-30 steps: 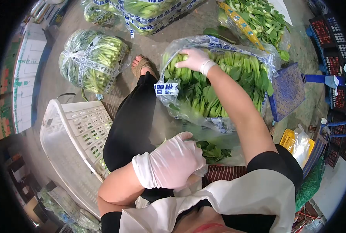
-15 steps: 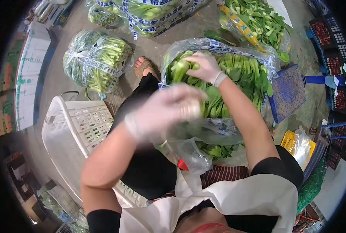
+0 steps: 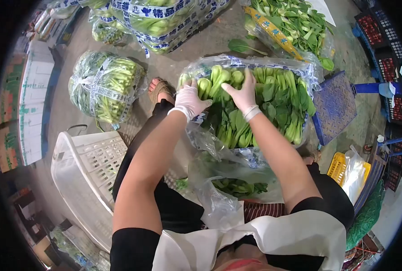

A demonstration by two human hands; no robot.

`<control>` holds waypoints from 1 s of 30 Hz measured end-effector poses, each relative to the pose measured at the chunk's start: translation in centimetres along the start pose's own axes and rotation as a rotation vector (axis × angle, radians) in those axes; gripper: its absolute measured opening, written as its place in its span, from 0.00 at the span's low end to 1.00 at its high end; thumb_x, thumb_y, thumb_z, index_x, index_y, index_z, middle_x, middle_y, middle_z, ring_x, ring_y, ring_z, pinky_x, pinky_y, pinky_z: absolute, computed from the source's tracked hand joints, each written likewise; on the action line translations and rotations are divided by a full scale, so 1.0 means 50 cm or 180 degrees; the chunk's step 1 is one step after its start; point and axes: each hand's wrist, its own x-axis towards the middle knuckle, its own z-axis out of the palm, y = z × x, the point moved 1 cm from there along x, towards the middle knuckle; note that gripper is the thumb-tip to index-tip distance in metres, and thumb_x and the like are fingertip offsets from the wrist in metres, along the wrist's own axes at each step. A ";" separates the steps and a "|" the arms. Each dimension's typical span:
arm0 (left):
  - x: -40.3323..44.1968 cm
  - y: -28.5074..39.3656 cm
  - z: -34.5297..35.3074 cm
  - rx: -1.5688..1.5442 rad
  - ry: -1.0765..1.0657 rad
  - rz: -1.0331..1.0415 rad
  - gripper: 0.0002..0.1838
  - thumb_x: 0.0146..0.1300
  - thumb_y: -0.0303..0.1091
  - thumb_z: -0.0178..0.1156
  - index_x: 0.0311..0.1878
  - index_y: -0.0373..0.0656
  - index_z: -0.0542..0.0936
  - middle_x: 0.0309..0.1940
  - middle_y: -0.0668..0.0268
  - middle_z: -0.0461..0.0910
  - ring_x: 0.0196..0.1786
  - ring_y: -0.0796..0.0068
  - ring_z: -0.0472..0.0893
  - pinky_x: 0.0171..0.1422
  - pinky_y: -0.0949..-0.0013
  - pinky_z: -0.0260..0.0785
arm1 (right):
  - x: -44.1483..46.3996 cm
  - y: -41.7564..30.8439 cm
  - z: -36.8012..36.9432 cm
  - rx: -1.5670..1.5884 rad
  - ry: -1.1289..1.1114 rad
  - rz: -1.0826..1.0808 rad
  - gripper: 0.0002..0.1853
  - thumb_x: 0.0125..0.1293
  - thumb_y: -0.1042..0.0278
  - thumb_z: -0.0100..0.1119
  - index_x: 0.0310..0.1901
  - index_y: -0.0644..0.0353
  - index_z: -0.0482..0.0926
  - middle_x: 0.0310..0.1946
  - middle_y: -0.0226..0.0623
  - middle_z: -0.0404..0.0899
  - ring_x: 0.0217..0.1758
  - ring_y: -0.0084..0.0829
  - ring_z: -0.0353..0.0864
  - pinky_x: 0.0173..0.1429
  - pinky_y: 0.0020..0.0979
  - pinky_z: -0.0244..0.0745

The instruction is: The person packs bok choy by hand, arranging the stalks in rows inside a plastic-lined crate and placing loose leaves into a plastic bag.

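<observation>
Rows of leafy greens with pale green stalks [image 3: 273, 99] fill an open clear plastic bag [image 3: 309, 72] with blue print. My left hand [image 3: 189, 100], in a whitish glove, is at the bag's left edge with its fingers apart, beside the stalk ends. My right hand [image 3: 243, 92], gloved too, rests over the greens with thumb and fingers spread. Between the two hands lie a few thick stalks [image 3: 217, 79]. Nearer my lap, a second clear bag [image 3: 219, 203] lies loose, with dark leaves [image 3: 239, 186] beside it.
A white plastic crate [image 3: 99, 158] stands at the left, below a wrapped bundle of greens [image 3: 106, 86]. Larger wrapped greens [image 3: 165, 22] and another open bag of greens [image 3: 295, 27] lie farther off. A blue metal plate [image 3: 334, 108] and a yellow basket [image 3: 338, 167] are at the right.
My left hand has moved from near my lap up to the bag's left edge. My right hand has shifted right and lower, and stalks it had raised now lie among the greens.
</observation>
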 end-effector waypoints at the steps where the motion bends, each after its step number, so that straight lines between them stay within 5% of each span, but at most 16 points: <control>1: 0.004 0.001 0.005 -0.0156 0.0000 0.0113 0.50 0.45 0.50 0.71 0.67 0.31 0.61 0.62 0.41 0.66 0.65 0.44 0.68 0.68 0.55 0.63 | 0.000 0.005 0.012 0.0429 -0.0200 0.0406 0.54 0.47 0.50 0.77 0.69 0.71 0.56 0.65 0.58 0.60 0.70 0.48 0.60 0.74 0.41 0.54; 3: 0.008 0.019 0.003 -0.0234 -0.0179 -0.0119 0.47 0.46 0.47 0.70 0.66 0.31 0.62 0.60 0.41 0.67 0.64 0.43 0.68 0.68 0.55 0.63 | 0.002 0.049 0.066 0.1388 -0.0449 0.0714 0.58 0.46 0.49 0.77 0.69 0.76 0.52 0.68 0.62 0.55 0.72 0.52 0.56 0.75 0.42 0.52; 5: 0.014 0.038 -0.009 -0.0336 -0.0464 -0.0425 0.41 0.49 0.41 0.67 0.63 0.32 0.63 0.58 0.40 0.67 0.63 0.42 0.68 0.69 0.54 0.62 | -0.023 -0.029 0.034 0.0895 -0.0517 0.0839 0.61 0.45 0.51 0.78 0.71 0.76 0.48 0.71 0.63 0.50 0.75 0.51 0.51 0.77 0.41 0.48; 9: 0.022 0.008 0.046 -0.0592 -0.0144 -0.0414 0.46 0.49 0.40 0.65 0.69 0.30 0.56 0.62 0.39 0.64 0.65 0.41 0.66 0.70 0.55 0.60 | -0.018 -0.016 0.062 0.0855 -0.0304 0.0935 0.63 0.44 0.52 0.78 0.70 0.79 0.46 0.72 0.64 0.47 0.77 0.51 0.48 0.78 0.39 0.46; 11: 0.023 -0.005 0.088 -0.0501 0.0382 -0.0268 0.50 0.48 0.39 0.64 0.71 0.29 0.52 0.67 0.37 0.58 0.68 0.40 0.62 0.71 0.55 0.58 | 0.000 -0.019 0.071 0.0846 -0.0258 0.1069 0.62 0.43 0.52 0.78 0.69 0.80 0.47 0.70 0.65 0.54 0.75 0.51 0.54 0.76 0.39 0.51; 14: 0.036 0.015 0.000 -0.0977 -0.0307 -0.0623 0.38 0.46 0.40 0.65 0.60 0.28 0.69 0.53 0.42 0.77 0.58 0.49 0.77 0.63 0.59 0.68 | 0.000 -0.017 0.083 0.1191 -0.0121 0.0740 0.59 0.44 0.54 0.78 0.69 0.78 0.51 0.66 0.63 0.63 0.69 0.52 0.63 0.73 0.39 0.57; 15: 0.030 0.017 -0.003 -0.1098 -0.0017 -0.0727 0.35 0.43 0.41 0.69 0.54 0.29 0.75 0.44 0.46 0.82 0.52 0.52 0.81 0.59 0.60 0.72 | -0.009 -0.024 0.083 0.1290 -0.0112 0.0587 0.58 0.43 0.56 0.79 0.69 0.77 0.52 0.65 0.62 0.64 0.69 0.52 0.64 0.72 0.39 0.58; 20: 0.020 0.001 0.039 -0.1955 -0.0230 -0.1120 0.47 0.42 0.44 0.75 0.62 0.27 0.67 0.51 0.45 0.79 0.55 0.54 0.80 0.60 0.62 0.70 | -0.028 -0.023 0.065 0.1989 -0.0287 0.0663 0.54 0.49 0.62 0.76 0.69 0.77 0.51 0.64 0.52 0.67 0.66 0.38 0.68 0.69 0.33 0.62; 23: 0.004 0.006 0.061 -0.2871 -0.0040 -0.0420 0.45 0.48 0.35 0.75 0.66 0.30 0.63 0.53 0.52 0.79 0.55 0.62 0.79 0.60 0.66 0.70 | -0.023 -0.003 0.075 0.2761 -0.0901 0.0931 0.48 0.50 0.66 0.75 0.68 0.72 0.57 0.60 0.45 0.71 0.63 0.35 0.71 0.68 0.33 0.64; 25: -0.042 0.063 -0.003 -0.3080 0.0053 -0.0602 0.42 0.46 0.30 0.74 0.65 0.34 0.64 0.51 0.56 0.79 0.53 0.65 0.79 0.59 0.66 0.70 | -0.038 -0.039 0.035 0.3433 -0.0938 0.0958 0.41 0.53 0.69 0.72 0.67 0.67 0.62 0.58 0.40 0.73 0.61 0.32 0.72 0.67 0.33 0.65; 27: -0.057 0.064 0.024 -0.4327 -0.0010 -0.0391 0.42 0.44 0.22 0.72 0.66 0.35 0.64 0.51 0.61 0.77 0.53 0.68 0.77 0.59 0.66 0.70 | -0.058 -0.060 -0.008 0.3555 -0.1084 0.0920 0.36 0.54 0.74 0.69 0.65 0.62 0.65 0.56 0.34 0.74 0.59 0.29 0.73 0.65 0.33 0.66; 30: -0.111 0.096 -0.027 -0.4314 -0.0194 0.0063 0.46 0.45 0.17 0.68 0.70 0.36 0.59 0.54 0.61 0.75 0.57 0.69 0.75 0.61 0.67 0.68 | -0.088 -0.094 -0.077 0.3400 -0.1212 0.0578 0.36 0.54 0.75 0.69 0.65 0.61 0.65 0.57 0.31 0.73 0.60 0.27 0.71 0.66 0.32 0.65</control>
